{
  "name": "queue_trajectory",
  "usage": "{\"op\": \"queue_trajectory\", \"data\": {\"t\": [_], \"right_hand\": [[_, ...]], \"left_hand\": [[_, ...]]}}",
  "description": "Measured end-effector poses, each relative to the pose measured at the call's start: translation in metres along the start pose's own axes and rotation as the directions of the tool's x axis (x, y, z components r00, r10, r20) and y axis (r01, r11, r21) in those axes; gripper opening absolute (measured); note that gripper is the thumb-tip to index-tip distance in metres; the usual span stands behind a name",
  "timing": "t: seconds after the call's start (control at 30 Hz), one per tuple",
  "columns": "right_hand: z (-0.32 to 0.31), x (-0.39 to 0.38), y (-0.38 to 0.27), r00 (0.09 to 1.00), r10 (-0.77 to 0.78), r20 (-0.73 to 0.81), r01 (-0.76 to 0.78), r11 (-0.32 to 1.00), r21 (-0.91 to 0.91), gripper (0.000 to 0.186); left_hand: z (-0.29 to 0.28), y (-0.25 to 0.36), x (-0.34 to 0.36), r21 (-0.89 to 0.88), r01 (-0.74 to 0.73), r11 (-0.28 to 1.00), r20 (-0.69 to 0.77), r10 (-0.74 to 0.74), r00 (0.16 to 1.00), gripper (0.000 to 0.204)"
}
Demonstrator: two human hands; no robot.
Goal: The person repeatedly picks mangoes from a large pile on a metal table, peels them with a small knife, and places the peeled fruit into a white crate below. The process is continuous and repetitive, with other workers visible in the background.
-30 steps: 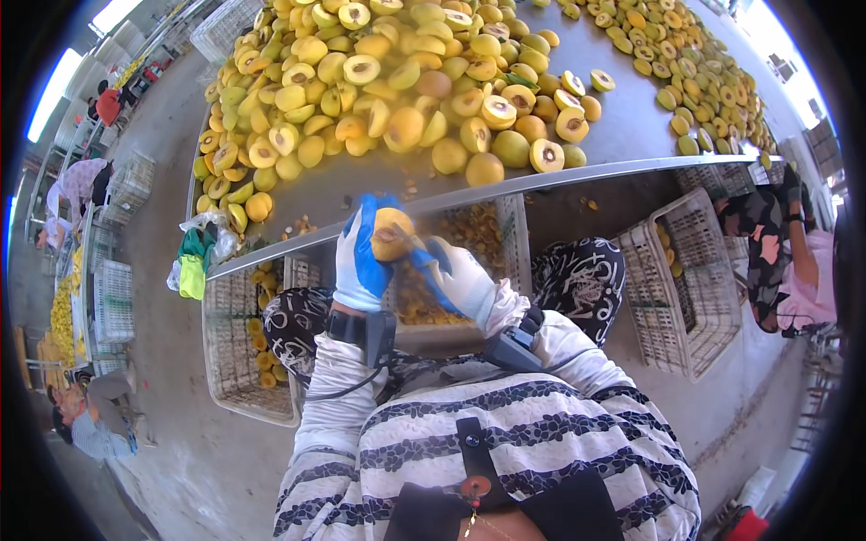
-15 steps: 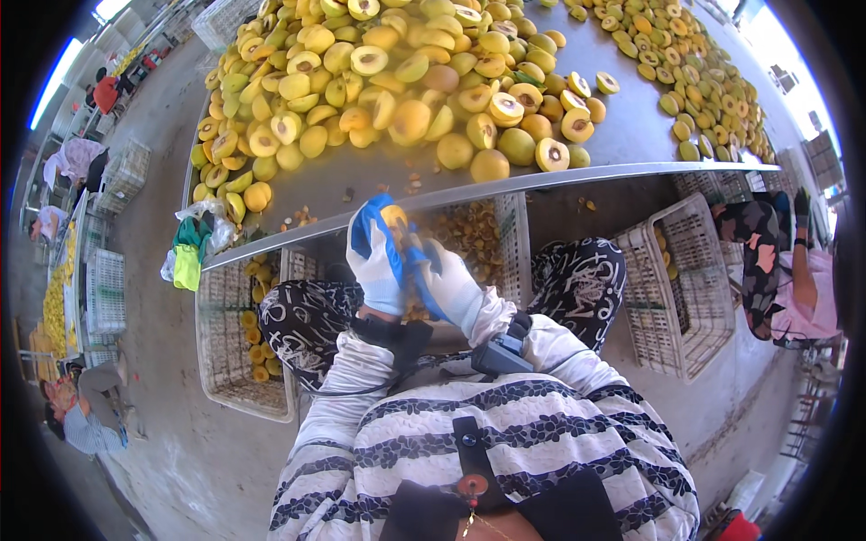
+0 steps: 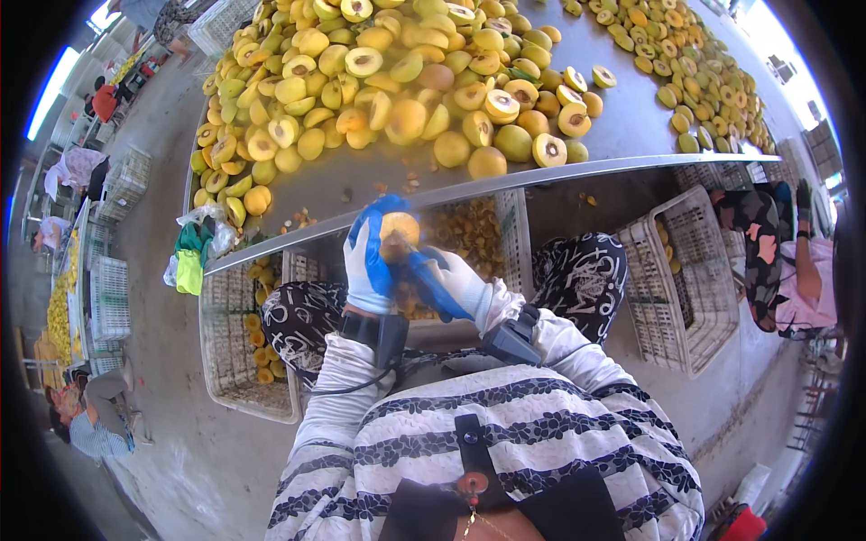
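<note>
My left hand (image 3: 367, 261), in a white glove with blue coating, is closed round a halved yellow peach (image 3: 400, 229) whose cut face and brown middle show. Close against its lower right side is my right hand (image 3: 449, 283), in a like glove, its fingers curled. Whatever the right fingers grip is hidden and blurred. Both hands are just in front of the edge of a metal table (image 3: 361, 187), over my lap. A large heap of yellow peaches (image 3: 361, 108), many of them halved, covers the table beyond.
Below the table edge, a crate (image 3: 516, 239) holds peach scraps. Another crate (image 3: 219, 374) with peach pieces stands at my left, and a tilted crate (image 3: 649, 302) at my right. Plastic bags (image 3: 191, 255) hang at the table's left corner. A co-worker (image 3: 806, 284) sits at the far right.
My left hand has turned so the peach's cut face now shows. My right hand has shifted slightly down and right, and the hands have drawn a little apart.
</note>
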State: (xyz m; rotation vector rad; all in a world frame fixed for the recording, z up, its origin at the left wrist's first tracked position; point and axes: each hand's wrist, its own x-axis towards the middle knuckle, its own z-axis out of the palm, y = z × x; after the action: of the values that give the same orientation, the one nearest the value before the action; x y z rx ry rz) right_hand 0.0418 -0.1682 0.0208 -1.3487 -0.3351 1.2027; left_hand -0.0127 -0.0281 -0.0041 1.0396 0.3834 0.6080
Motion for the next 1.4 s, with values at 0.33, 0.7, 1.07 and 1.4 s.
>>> {"op": "queue_trajectory", "data": {"t": [0.33,0.7,1.07,1.4], "right_hand": [[-0.022,-0.003,0.020,0.921,0.051,0.386,-0.153,0.959,0.238,0.049],[-0.097,0.051,0.097,0.916,0.331,-0.226,-0.288,0.936,0.204,0.053],[-0.105,0.072,0.141,0.936,-0.246,-0.251,0.018,0.746,-0.666,0.025],[-0.075,0.038,0.084,0.981,0.040,-0.191,-0.085,0.970,-0.229,0.039]], "left_hand": [[0.003,-0.010,-0.002,0.431,0.059,0.900,-0.024,-0.053,0.998,0.036],[-0.086,0.079,-0.014,0.699,-0.053,0.713,-0.144,0.212,0.967,0.023],[-0.185,0.139,0.118,0.964,0.007,-0.265,0.046,0.195,0.980,0.049],[-0.175,0.149,0.120,0.688,0.278,0.670,-0.175,-0.219,0.960,0.053]]}}
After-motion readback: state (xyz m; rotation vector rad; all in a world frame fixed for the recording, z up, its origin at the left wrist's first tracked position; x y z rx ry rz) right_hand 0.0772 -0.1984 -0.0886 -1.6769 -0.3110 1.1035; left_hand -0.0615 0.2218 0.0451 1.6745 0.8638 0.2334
